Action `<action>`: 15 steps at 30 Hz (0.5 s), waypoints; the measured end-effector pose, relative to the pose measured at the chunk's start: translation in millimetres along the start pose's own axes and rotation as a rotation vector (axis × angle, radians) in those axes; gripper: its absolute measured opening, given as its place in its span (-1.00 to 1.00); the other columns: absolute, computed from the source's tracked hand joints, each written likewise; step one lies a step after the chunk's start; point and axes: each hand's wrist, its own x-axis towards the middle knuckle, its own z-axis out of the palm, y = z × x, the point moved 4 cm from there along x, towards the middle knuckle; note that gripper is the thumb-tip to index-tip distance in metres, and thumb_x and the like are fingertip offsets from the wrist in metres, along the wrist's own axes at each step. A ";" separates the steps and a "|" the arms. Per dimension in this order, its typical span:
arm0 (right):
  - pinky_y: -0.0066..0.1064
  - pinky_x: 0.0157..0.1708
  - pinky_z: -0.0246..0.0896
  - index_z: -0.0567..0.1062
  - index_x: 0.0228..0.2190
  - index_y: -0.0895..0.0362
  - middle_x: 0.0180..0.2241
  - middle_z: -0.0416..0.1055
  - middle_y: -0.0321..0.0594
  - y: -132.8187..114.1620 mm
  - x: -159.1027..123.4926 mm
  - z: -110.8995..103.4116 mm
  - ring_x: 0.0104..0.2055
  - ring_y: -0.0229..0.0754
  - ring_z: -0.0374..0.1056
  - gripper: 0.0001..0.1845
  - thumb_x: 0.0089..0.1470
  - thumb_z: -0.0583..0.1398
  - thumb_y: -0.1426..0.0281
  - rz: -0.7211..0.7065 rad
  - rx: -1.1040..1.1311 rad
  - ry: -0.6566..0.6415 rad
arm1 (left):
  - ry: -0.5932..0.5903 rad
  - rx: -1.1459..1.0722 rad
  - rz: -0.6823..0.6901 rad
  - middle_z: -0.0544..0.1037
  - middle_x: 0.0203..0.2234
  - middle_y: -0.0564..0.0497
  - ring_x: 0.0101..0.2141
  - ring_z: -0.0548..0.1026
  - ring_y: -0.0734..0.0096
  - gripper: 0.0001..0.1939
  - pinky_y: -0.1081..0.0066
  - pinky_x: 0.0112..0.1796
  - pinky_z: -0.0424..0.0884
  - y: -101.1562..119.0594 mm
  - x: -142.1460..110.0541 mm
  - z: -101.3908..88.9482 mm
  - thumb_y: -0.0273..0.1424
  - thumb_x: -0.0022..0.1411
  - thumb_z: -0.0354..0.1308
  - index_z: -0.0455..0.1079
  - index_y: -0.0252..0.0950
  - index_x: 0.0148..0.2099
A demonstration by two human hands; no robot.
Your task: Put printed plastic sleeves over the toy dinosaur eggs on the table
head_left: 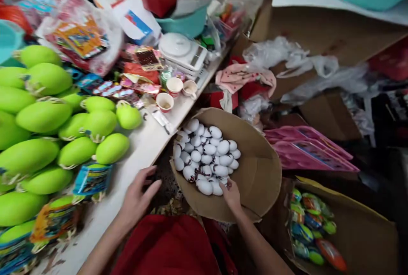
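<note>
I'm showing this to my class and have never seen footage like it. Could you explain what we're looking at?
No machine here: these are a person's two bare hands. The single picture comes from a camera worn on their head, looking forward and down, so the forearms enter from below.

The left hand is open near the edge of the white table, apparently empty. The right hand reaches into a cardboard box, its fingers at the white egg-shaped pieces; whether it grips one is unclear.

On the table lie many green egg-shaped pieces, some in printed wrappers, with a small scale and paper cups further back. A second box, lower right, holds brightly coloured items.
</note>
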 end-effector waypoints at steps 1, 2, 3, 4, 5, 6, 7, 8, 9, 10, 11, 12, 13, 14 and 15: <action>0.05 0.05 0.15 0.42 -0.13 0.20 -0.09 0.40 0.10 26.3 20.3 -9.0 0.01 0.23 0.30 -0.57 -0.04 0.19 0.24 0.058 -0.021 -0.032 | -0.146 -0.008 0.004 0.47 -0.01 -0.01 -0.02 0.45 0.20 -0.60 0.30 -0.07 0.41 7.4 19.9 54.0 -0.15 0.19 0.09 0.32 -0.09 0.06; 0.02 0.04 0.16 0.43 -0.15 0.20 -0.09 0.42 0.07 48.7 39.1 -12.2 -0.01 0.19 0.32 -0.61 -0.02 0.20 0.27 0.102 -0.042 -0.075 | -0.233 0.025 -0.014 0.47 0.01 -0.06 0.00 0.44 0.16 -0.59 0.29 -0.05 0.38 8.2 43.1 102.6 -0.16 0.18 0.10 0.34 -0.15 0.05; -0.01 0.04 0.17 0.44 -0.15 0.19 -0.09 0.42 0.03 67.9 56.1 -9.6 -0.02 0.13 0.34 -0.65 0.01 0.20 0.28 0.131 -0.063 -0.124 | -0.309 0.100 -0.071 0.46 0.02 -0.11 0.01 0.43 0.13 -0.57 0.28 -0.02 0.35 2.1 68.1 147.4 -0.17 0.16 0.13 0.35 -0.20 0.05; -0.03 0.04 0.17 0.44 -0.16 0.19 -0.08 0.42 -0.02 84.5 71.2 -1.8 -0.02 0.06 0.34 -0.67 0.05 0.21 0.29 0.147 -0.083 -0.177 | -0.395 0.196 -0.162 0.46 0.03 -0.13 0.02 0.42 0.10 -0.53 0.27 0.01 0.31 -10.1 93.0 189.4 -0.17 0.12 0.17 0.34 -0.22 0.05; -0.04 0.05 0.16 0.43 -0.15 0.18 -0.06 0.41 -0.06 99.0 84.0 10.6 -0.01 0.01 0.34 -0.69 0.08 0.21 0.30 0.154 -0.100 -0.230 | -0.432 0.239 -0.211 0.47 0.02 -0.17 0.02 0.41 0.05 -0.51 0.25 0.03 0.28 -23.7 117.7 227.6 -0.17 0.08 0.21 0.34 -0.25 0.04; -0.04 0.06 0.15 0.43 -0.13 0.18 -0.04 0.40 -0.08 111.8 94.5 26.7 0.00 -0.02 0.32 -0.69 0.08 0.22 0.30 0.152 -0.116 -0.282 | -0.451 0.272 -0.252 0.48 -0.01 -0.22 0.02 0.41 -0.02 -0.49 0.21 0.02 0.28 -39.5 140.4 263.5 -0.16 0.06 0.22 0.35 -0.29 0.02; -0.05 0.07 0.13 0.43 -0.12 0.17 -0.02 0.39 -0.09 123.2 102.7 45.8 0.03 -0.03 0.30 -0.66 0.05 0.25 0.31 0.146 -0.128 -0.331 | -0.465 0.306 -0.301 0.49 -0.04 -0.26 0.02 0.41 -0.08 -0.47 0.17 0.00 0.28 -57.2 160.1 297.6 -0.15 0.03 0.24 0.35 -0.32 0.00; -0.06 0.08 0.12 0.43 -0.12 0.15 -0.01 0.38 -0.09 133.4 108.7 66.9 0.05 -0.01 0.28 -0.59 -0.03 0.30 0.31 0.137 -0.137 -0.379 | -0.466 0.332 -0.339 0.49 -0.05 -0.30 0.03 0.40 -0.13 -0.46 0.14 -0.01 0.27 -75.4 176.4 329.9 -0.13 0.02 0.25 0.34 -0.34 -0.01; -0.06 0.09 0.10 0.44 -0.12 0.14 0.00 0.37 -0.07 142.7 112.8 89.0 0.07 0.04 0.26 -0.49 -0.16 0.37 0.33 0.128 -0.143 -0.421 | -0.463 0.357 -0.376 0.48 -0.04 -0.34 0.04 0.38 -0.18 -0.43 0.11 -0.01 0.27 -93.9 189.1 360.3 -0.11 0.00 0.25 0.33 -0.36 -0.02; -0.06 0.11 0.08 0.44 -0.11 0.12 0.02 0.36 -0.04 151.3 115.5 111.1 0.10 0.11 0.23 -0.36 -0.33 0.43 0.37 0.123 -0.147 -0.457 | -0.457 0.378 -0.408 0.46 -0.02 -0.39 0.05 0.36 -0.22 -0.40 0.09 -0.02 0.26 -112.1 198.4 388.4 -0.09 -0.01 0.26 0.31 -0.37 -0.01; -0.02 0.12 0.05 0.44 -0.10 0.11 0.05 0.33 -0.01 159.4 117.3 132.0 0.13 0.19 0.19 -0.22 -0.49 0.46 0.44 0.121 -0.149 -0.484 | -0.447 0.394 -0.434 0.42 0.01 -0.43 0.08 0.33 -0.25 -0.36 0.07 -0.02 0.25 -129.6 204.8 413.5 -0.08 -0.04 0.27 0.28 -0.38 0.00; 0.04 0.13 0.00 0.43 -0.08 0.11 0.08 0.29 0.04 167.4 119.0 150.7 0.16 0.28 0.13 -0.11 -0.61 0.45 0.52 0.127 -0.148 -0.498 | -0.436 0.406 -0.456 0.37 0.05 -0.46 0.10 0.29 -0.29 -0.33 0.04 -0.01 0.24 -146.1 209.0 435.3 -0.08 -0.06 0.29 0.26 -0.38 0.01; 0.12 0.13 -0.05 0.42 -0.06 0.12 0.11 0.25 0.09 175.2 120.9 166.3 0.18 0.37 0.08 -0.03 -0.69 0.43 0.59 0.136 -0.140 -0.505 | -0.424 0.414 -0.475 0.32 0.08 -0.48 0.12 0.26 -0.31 -0.29 0.02 -0.01 0.22 -161.2 211.9 453.1 -0.09 -0.09 0.30 0.23 -0.37 0.03; 0.17 0.14 -0.10 0.41 -0.05 0.14 0.12 0.23 0.14 183.1 123.5 178.2 0.19 0.43 0.03 0.02 -0.75 0.41 0.64 0.147 -0.123 -0.510 | -0.412 0.416 -0.492 0.28 0.12 -0.49 0.13 0.23 -0.33 -0.26 0.00 0.01 0.20 -174.8 214.2 466.7 -0.10 -0.11 0.32 0.20 -0.36 0.06; 0.21 0.13 -0.13 0.41 -0.06 0.16 0.11 0.23 0.16 191.3 126.8 185.8 0.19 0.47 0.01 0.04 -0.79 0.39 0.68 0.160 -0.096 -0.516 | -0.403 0.415 -0.511 0.24 0.14 -0.49 0.15 0.20 -0.34 -0.23 -0.02 0.02 0.18 -186.6 216.1 475.8 -0.12 -0.13 0.33 0.18 -0.35 0.08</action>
